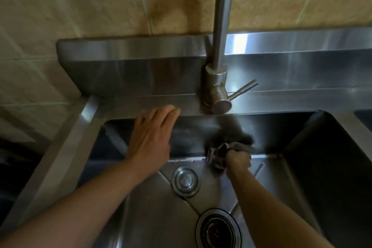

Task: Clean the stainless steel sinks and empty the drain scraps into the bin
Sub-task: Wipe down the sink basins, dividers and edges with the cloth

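A head-worn camera looks down into a stainless steel sink [261,197]. Two bare forearms reach in from the bottom of the view.

The right hand [238,162] is curled tight around a bunched grey cloth [220,154]. It presses the cloth against the seam where the sink's back wall meets the floor, a little right of centre. The cloth looks blurred, which suggests scrubbing in progress.

The left hand [150,137] holds nothing. Its fingers are straight and close together, with the fingertips resting on the flat back ledge at the sink's far rim, as if bracing.

The drain strainer [218,229] sits in the sink floor at about 6 o'clock from the cloth hand, close to the near edge of the view. Its dark basket seems to hold wet scraps, though the detail is too murky to be sure. A round metal stopper [186,181] lies on the floor between the two hands, at about 8 o'clock from the cloth.

The faucet [219,70] rises from the ledge at 12 o'clock from the cloth, its lever pointing toward 2 o'clock. The corner of a second basin [363,116] shows at 3 o'clock.

The seam being wiped runs left to right, from 9 to 3 o'clock. The strainer lies nearer the right hand, directly under its forearm. No bin is in view.
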The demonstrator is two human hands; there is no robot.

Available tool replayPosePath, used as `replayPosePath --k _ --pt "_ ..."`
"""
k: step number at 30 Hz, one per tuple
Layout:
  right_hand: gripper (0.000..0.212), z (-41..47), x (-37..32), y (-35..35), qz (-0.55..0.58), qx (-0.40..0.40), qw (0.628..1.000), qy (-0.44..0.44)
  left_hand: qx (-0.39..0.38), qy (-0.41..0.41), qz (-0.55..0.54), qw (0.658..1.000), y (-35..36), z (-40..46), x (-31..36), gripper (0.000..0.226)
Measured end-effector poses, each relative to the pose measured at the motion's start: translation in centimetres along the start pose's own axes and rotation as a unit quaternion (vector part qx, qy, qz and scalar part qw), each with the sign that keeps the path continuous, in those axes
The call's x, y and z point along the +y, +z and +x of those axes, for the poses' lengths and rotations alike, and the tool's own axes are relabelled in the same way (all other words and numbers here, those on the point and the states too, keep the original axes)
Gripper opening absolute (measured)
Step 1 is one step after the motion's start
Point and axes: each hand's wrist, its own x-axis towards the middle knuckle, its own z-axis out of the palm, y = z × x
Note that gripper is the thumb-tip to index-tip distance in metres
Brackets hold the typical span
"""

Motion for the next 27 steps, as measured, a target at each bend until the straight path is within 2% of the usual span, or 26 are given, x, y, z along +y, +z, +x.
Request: replayPosePath --k 3,6,8,11,15,18,23,26,27 --pt "0.051 -1.2 0.3 1.9 0.021 -0.085 0.996 -0.018 -0.022 -0.085 0.036 0.995 -1.5 -1.2 -3.1 0.082" --pt "0.053 -0.9 1.5 5.3 0.017 -0.147 0.989 -0.026 -0.062 -0.078 0.059 0.993 -1.7 -2.3 -5.0 0.089" --pt "0.048 -4.3 0.0 5.3 0.057 -0.177 0.983 -0.015 -0.084 -0.074 0.06 0.992 -1.7 -2.7 -5.5 0.09" --pt "0.043 -6.7 -1.5 5.2 0.105 -0.158 0.981 -0.035 -0.068 -0.077 0.04 0.994 -2.0 -3.0 -5.5 0.086" --pt "0.067 -11.3 -4.7 4.5 0.176 -0.127 0.972 -0.085 -0.095 -0.086 0.031 0.991 -2.4 -3.0 -5.4 0.084" --pt "0.067 -13.8 -7.4 3.6 0.24 -0.134 0.956 -0.102 -0.111 -0.086 0.021 0.99 -2.9 -2.7 -5.3 0.085" --pt "0.063 -14.0 -6.9 4.4 0.203 -0.061 0.969 -0.129 -0.099 -0.066 0.009 0.993 -2.9 -2.7 -5.9 0.089" --pt "0.067 -12.2 -4.9 6.5 0.129 -0.036 0.989 -0.066 -0.068 -0.059 0.006 0.996 -2.2 -2.9 -6.3 0.091" --pt "0.063 -11.7 -4.1 7.0 0.12 -0.056 0.99 -0.039 -0.062 -0.056 0.003 0.996 -2.0 -2.9 -6.4 0.089"
